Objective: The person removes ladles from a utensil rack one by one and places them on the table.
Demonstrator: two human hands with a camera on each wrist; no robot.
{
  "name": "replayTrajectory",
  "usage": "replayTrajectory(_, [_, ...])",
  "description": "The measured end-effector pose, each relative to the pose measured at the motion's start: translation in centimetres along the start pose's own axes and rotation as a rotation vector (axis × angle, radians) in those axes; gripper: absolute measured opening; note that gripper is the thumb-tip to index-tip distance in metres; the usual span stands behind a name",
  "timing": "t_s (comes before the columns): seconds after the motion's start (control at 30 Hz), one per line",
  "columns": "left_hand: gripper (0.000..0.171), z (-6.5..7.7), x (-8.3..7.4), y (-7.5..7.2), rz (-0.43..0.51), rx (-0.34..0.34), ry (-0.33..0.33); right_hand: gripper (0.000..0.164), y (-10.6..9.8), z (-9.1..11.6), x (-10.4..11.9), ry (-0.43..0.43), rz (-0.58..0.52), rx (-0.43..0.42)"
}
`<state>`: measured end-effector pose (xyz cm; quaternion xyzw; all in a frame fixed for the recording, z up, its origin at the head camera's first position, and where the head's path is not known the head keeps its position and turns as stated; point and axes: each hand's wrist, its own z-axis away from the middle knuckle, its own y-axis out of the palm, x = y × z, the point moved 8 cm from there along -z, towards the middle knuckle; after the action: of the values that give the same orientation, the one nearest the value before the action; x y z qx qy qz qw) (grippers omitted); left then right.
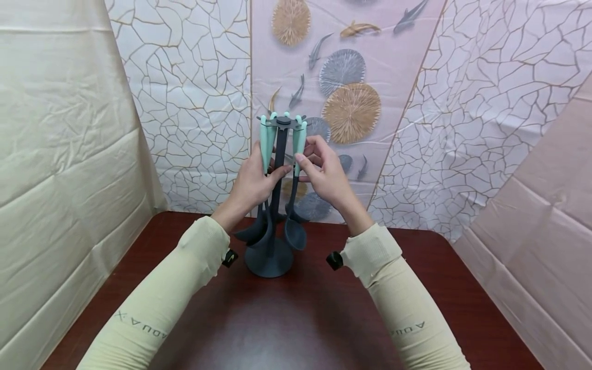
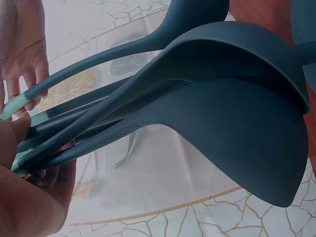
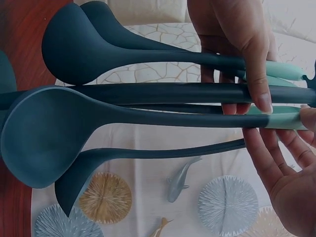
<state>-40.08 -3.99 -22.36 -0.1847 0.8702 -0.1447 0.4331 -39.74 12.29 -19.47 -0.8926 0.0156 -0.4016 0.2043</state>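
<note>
A dark utensil stand [image 1: 269, 263] stands upright on the table, its top ring hung with kitchen utensils that have mint-green handles. My left hand [image 1: 252, 177] wraps round the post and the handles on the left side, thumb across the front of the post. On the other side my right hand [image 1: 326, 172] pinches the green handle of a ladle [image 3: 47, 138] between thumb and fingers; its bowl hangs below. In the left wrist view, a broad-headed dark utensil [image 2: 242, 138] and other dark heads hang beneath my left hand. Some handles are hidden behind the fingers.
The dark red table [image 1: 277, 329] extends in front of the stand. A patterned cloth [image 1: 194, 92] with fish and round motifs hangs close behind it, and pale cloth [image 1: 60, 154] walls rise at both sides.
</note>
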Motion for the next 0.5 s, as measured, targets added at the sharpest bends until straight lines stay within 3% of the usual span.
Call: replayTrajectory(0.5, [0.056, 0.07, 0.09, 0.12, -0.013, 0.003, -0.008, 0.028, 0.03, 0.56, 0.26, 0.039, -0.017, -0.004])
